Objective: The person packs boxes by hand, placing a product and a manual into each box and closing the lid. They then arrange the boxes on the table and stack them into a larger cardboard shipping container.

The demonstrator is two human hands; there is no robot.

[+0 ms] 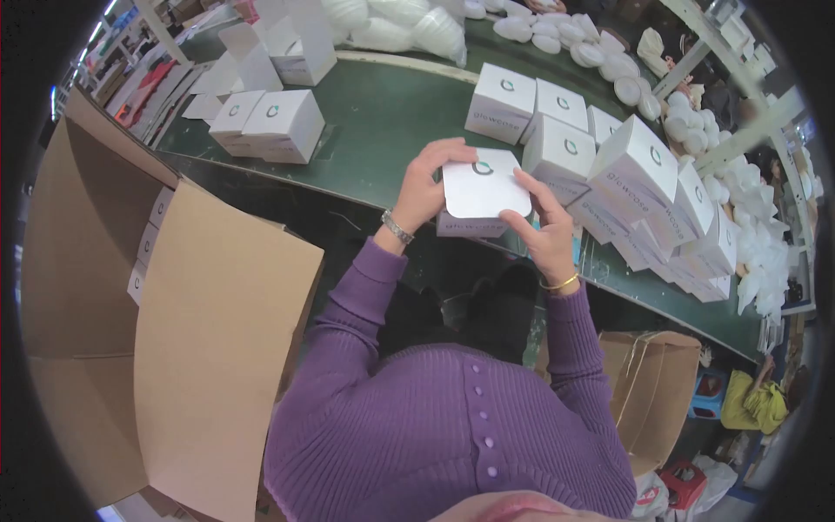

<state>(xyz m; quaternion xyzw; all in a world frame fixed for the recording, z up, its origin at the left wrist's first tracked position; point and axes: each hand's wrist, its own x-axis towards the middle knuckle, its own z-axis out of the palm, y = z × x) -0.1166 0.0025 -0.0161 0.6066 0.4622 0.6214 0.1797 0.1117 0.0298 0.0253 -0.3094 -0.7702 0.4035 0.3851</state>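
A small white glowcase box (470, 226) stands at the near edge of the green table, in front of my body. Its white lid flap (483, 198), with a green and dark ring logo, lies over the top and juts slightly past the front face. My left hand (426, 184) grips the box's left side, fingers curled over the far corner. On the right, my right hand (546, 230) holds the flap's edge between thumb and fingers. Whether the flap is tucked in cannot be seen.
Several closed white boxes (639, 174) are stacked to the right; two more (283, 126) stand left, near open ones (300, 52). A large open carton (217, 339) at left holds white boxes. Another carton (657, 383) sits lower right. White bundles (400, 26) lie behind.
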